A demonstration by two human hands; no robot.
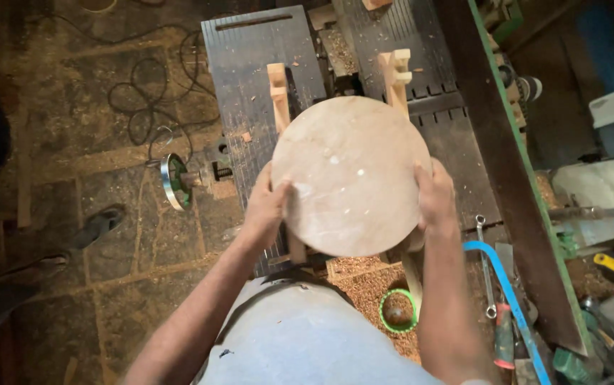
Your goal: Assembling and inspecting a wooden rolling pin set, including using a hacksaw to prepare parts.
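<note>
Round wooden stool seat (352,175) held flat-side up over the dark metal machine table (250,85), roughly centre of view. Two pale wooden legs (277,96) poking out past the far rim of the disc, pointing away from the body; a third leg partly visible below the near right rim. Disc overhanging the table's near edge, toward the torso.

Left hand (267,207) clamped on the left rim, thumb lying on the top face, fingers curled under and out of sight. Right hand (435,196) clamped on the right rim, thumb on top at the edge, fingers wrapped beneath. Both hands grasping the seat, set opposite each other across the disc.

Room: open floor to the left, strewn with sawdust and a looped black cable (146,93). Green-rimmed handwheel (173,182) sticking out from the table's left side, near the left forearm. Tight on the right: long green-edged beam (506,164) running diagonally, close to the right hand. Blue-framed hacksaw (510,292) and a spanner (486,267) lying beside the right forearm. Green ring (397,310) on the sawdust pile just below the seat. Someone else's sandalled foot (96,224) at far left, well apart.
</note>
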